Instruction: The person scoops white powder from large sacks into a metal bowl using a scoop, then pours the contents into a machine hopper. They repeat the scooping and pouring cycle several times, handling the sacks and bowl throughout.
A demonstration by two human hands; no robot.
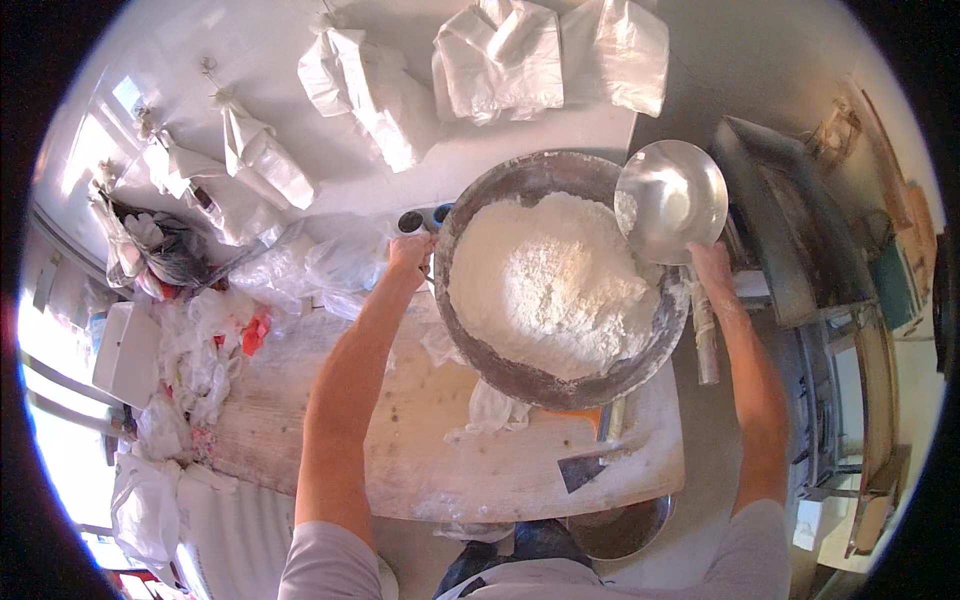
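A large dark basin [470,350] stands on the wooden table, heaped with white flour [560,285]. My left hand [410,255] is closed at the basin's left side, on what looks like its handle. Over the basin's right rim is a shiny round metal bowl [670,200], its inside facing up. My right hand [711,268] is closed at the bowl's lower edge. A flour-dusted, wrapped stick [706,345] runs down beside that hand; whether it is the bowl's handle I cannot tell. The fingertips of my right hand are partly hidden.
A flat scraper [582,472] lies near the front edge of the wooden table [420,455]. Crumpled plastic bags [285,270] fill its left side, and white bags [500,65] hang on the wall behind. A dark metal tray [790,215] stands on the right. Another round pan [620,525] sits below the table edge.
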